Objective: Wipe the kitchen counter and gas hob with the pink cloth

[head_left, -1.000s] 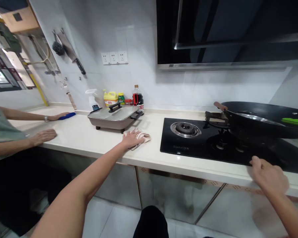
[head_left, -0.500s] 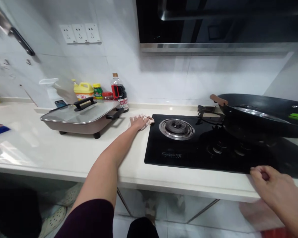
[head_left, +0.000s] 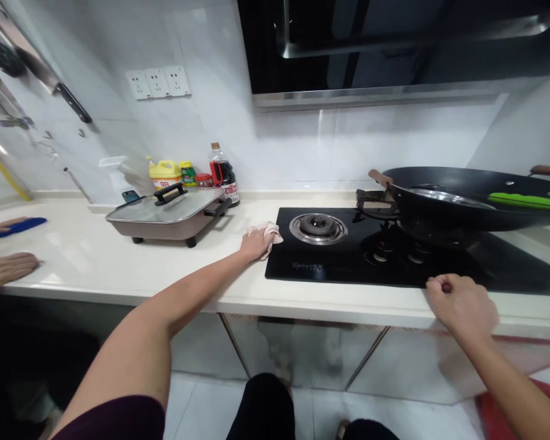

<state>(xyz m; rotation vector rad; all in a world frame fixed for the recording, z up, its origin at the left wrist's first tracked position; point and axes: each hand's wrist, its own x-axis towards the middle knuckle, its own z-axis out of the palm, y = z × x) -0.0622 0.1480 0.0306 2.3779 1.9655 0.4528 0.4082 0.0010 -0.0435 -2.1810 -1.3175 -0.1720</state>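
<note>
My left hand (head_left: 255, 244) presses a crumpled pale pink cloth (head_left: 272, 231) onto the white countertop (head_left: 231, 278), right beside the left edge of the black gas stove (head_left: 334, 269). Its fingers are closed over the cloth. My right hand (head_left: 465, 308) is curled into a loose fist at the stove's front edge, a hollow showing between thumb and fingers and nothing visible in it. Close to the cloth is the bare left burner (head_left: 318, 226). A large black wok (head_left: 476, 177) sits on the right side of the stove, with a green-handled utensil (head_left: 527, 200) in it.
An electric pan with a glass lid (head_left: 165, 211) stands left of my arm. Behind it are a soy sauce bottle (head_left: 223, 174), a yellow jug (head_left: 165, 173) and a spray bottle (head_left: 115, 177). At far left, another person's hands rest on the counter, one on a blue cloth (head_left: 25, 226).
My left hand and the cloth have slid along the stove's edge toward the counter's front. The view has shifted, showing more of the other person's hands. My right hand stays in a fist.
</note>
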